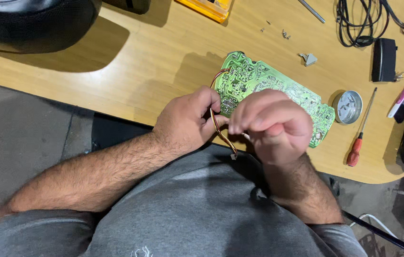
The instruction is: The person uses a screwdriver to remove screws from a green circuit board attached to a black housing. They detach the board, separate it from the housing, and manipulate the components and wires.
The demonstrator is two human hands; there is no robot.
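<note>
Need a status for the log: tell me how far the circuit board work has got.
Done: the green circuit board lies bare on the wooden table, loose screws beside it. In hand: the left hand and right hand pinch its wire lead. Left: the red-handled screwdriver lies unused.

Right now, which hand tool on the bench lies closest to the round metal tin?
The red-handled screwdriver, lying just right of the round tin. The plain metal rod sits far up at the table's back edge.
</note>
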